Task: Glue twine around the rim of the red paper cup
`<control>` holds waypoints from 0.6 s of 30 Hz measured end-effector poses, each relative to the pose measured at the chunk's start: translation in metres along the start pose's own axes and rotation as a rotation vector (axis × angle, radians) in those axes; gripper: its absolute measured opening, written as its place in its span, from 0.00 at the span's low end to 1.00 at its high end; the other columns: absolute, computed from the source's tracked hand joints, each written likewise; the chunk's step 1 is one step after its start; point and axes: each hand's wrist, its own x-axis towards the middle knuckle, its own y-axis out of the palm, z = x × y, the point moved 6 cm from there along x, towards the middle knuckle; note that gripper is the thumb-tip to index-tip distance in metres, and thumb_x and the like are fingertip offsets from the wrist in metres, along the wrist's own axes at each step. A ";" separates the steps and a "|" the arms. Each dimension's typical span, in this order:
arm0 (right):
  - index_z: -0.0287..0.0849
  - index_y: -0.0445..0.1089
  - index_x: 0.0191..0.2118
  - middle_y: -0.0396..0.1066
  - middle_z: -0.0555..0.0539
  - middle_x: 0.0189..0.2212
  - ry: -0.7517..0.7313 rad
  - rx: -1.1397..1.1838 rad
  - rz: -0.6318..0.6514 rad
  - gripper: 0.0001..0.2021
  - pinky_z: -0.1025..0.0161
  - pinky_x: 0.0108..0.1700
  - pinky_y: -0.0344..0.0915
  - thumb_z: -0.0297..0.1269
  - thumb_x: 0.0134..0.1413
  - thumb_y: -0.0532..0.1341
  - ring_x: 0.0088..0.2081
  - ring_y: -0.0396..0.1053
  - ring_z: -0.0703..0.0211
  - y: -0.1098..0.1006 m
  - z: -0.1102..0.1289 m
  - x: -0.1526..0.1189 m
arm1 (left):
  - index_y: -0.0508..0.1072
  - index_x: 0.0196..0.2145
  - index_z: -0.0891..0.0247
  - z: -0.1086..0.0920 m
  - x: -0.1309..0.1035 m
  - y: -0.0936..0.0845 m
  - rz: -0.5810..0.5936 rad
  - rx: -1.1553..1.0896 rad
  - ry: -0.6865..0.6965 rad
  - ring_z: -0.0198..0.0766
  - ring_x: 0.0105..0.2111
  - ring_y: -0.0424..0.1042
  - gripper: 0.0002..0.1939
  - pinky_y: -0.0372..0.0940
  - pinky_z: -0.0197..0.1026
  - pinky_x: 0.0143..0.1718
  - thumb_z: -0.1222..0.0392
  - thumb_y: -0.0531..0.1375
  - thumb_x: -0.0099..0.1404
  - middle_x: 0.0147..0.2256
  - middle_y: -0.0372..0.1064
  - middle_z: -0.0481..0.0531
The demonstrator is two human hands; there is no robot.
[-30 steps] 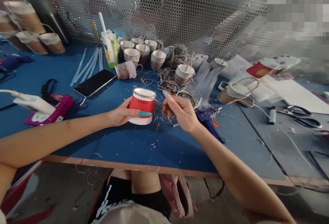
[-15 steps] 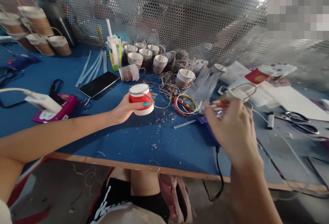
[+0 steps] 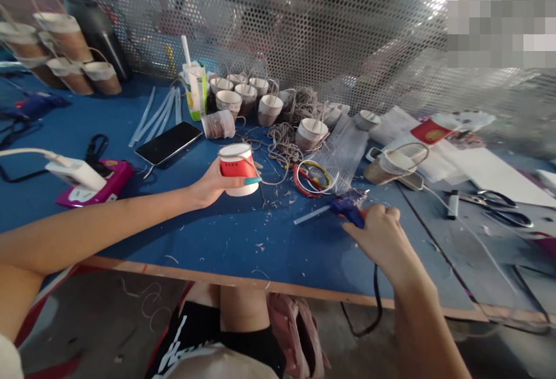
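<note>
Cup (image 3: 232, 168), red and white, one in number, is gripped by the left hand (image 3: 212, 185), thumb across its side, well back from the front edge of the tabletop (image 3: 208, 246). Two glue guns show: a spare gun (image 3: 37, 104) by the left edge, and a blue glue gun (image 3: 345, 207) whose handle the right hand (image 3: 384, 237) clasps, palm down, forearm crossing the front edge. One phone (image 3: 169, 144) lies further left.
</note>
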 end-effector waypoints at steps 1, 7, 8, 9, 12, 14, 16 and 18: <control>0.36 0.68 0.36 0.69 0.33 0.38 -0.011 0.034 -0.022 0.12 0.50 0.37 0.68 0.40 0.49 0.59 0.30 0.72 0.46 -0.006 -0.001 -0.001 | 0.73 0.39 0.60 0.001 0.000 0.000 0.000 -0.001 -0.006 0.42 0.38 0.74 0.26 0.70 0.45 0.41 0.59 0.73 0.41 0.36 0.76 0.50; 0.47 0.66 0.23 0.63 0.50 0.13 -0.031 0.648 -0.148 0.07 0.52 0.25 0.65 0.40 0.48 0.62 0.17 0.64 0.53 -0.042 -0.006 -0.010 | 0.73 0.41 0.61 0.003 0.000 -0.003 -0.038 -0.018 -0.024 0.42 0.39 0.75 0.26 0.70 0.46 0.43 0.60 0.74 0.43 0.36 0.76 0.50; 0.47 0.67 0.23 0.63 0.51 0.12 -0.051 0.815 -0.179 0.09 0.54 0.22 0.63 0.41 0.49 0.64 0.15 0.62 0.55 -0.048 -0.002 -0.013 | 0.73 0.41 0.61 0.003 0.000 -0.003 -0.025 -0.027 -0.022 0.42 0.39 0.76 0.26 0.70 0.45 0.42 0.60 0.74 0.43 0.37 0.76 0.50; 0.47 0.67 0.23 0.62 0.52 0.12 -0.095 0.980 -0.206 0.11 0.56 0.18 0.61 0.42 0.50 0.66 0.13 0.61 0.58 -0.054 0.005 -0.016 | 0.73 0.41 0.61 0.003 0.000 -0.002 -0.012 -0.035 -0.020 0.43 0.40 0.76 0.26 0.70 0.45 0.42 0.59 0.74 0.43 0.37 0.76 0.50; 0.47 0.71 0.26 0.61 0.54 0.11 -0.321 1.290 -0.153 0.12 0.62 0.11 0.51 0.46 0.52 0.69 0.10 0.57 0.64 -0.062 0.039 -0.022 | 0.75 0.40 0.62 0.003 0.000 0.000 -0.002 -0.029 -0.029 0.43 0.39 0.75 0.24 0.69 0.45 0.41 0.57 0.74 0.44 0.37 0.77 0.52; 0.45 0.74 0.27 0.60 0.55 0.09 -0.445 1.364 0.022 0.12 0.63 0.09 0.48 0.48 0.51 0.69 0.07 0.54 0.66 -0.054 0.066 -0.020 | 0.75 0.39 0.63 0.003 -0.001 0.000 -0.006 -0.003 -0.041 0.44 0.40 0.75 0.24 0.69 0.46 0.42 0.56 0.74 0.43 0.37 0.77 0.53; 0.43 0.72 0.22 0.62 0.54 0.08 -0.544 1.363 0.178 0.16 0.63 0.08 0.51 0.50 0.47 0.70 0.06 0.56 0.64 -0.041 0.088 -0.014 | 0.75 0.39 0.62 0.003 -0.001 0.001 -0.005 0.017 -0.050 0.45 0.40 0.75 0.24 0.70 0.48 0.43 0.56 0.74 0.44 0.38 0.77 0.53; 0.43 0.69 0.17 0.63 0.52 0.08 -0.603 1.314 0.252 0.20 0.62 0.10 0.57 0.51 0.45 0.71 0.08 0.59 0.63 -0.024 0.102 -0.007 | 0.74 0.40 0.61 0.004 -0.002 0.000 -0.013 0.029 -0.054 0.46 0.41 0.76 0.25 0.70 0.50 0.45 0.57 0.74 0.45 0.38 0.77 0.52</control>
